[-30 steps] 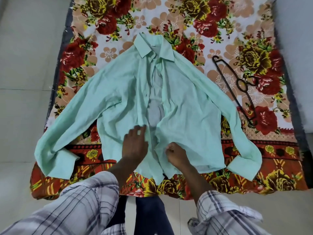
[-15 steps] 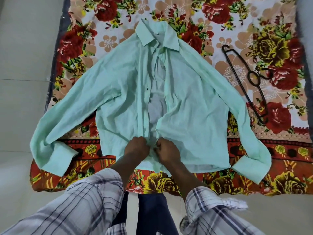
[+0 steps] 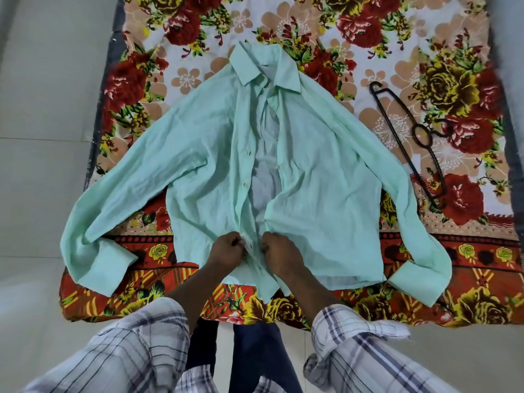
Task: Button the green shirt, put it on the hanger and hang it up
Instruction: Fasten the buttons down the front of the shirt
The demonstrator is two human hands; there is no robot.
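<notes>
A pale green shirt (image 3: 317,165) lies spread face up on a floral sheet, collar at the far end, sleeves stretched out to both sides. Its front stands open in the middle, showing the inside of the back. My left hand (image 3: 226,251) pinches the left front edge near the hem, by a small button. My right hand (image 3: 279,251) grips the right front edge just beside it. The two edges are drawn close together between my hands. A black hanger (image 3: 408,140) lies flat on the sheet to the right of the shirt.
The floral sheet (image 3: 442,52) covers a mattress on a pale tiled floor (image 3: 42,137). The near edge of the sheet runs just in front of my legs. My checked sleeves fill the bottom of the view.
My left hand, flat on the shirt a second ago, now pinches the left edge. Both hands have come together at the lower front, pulling the two edges closer.
</notes>
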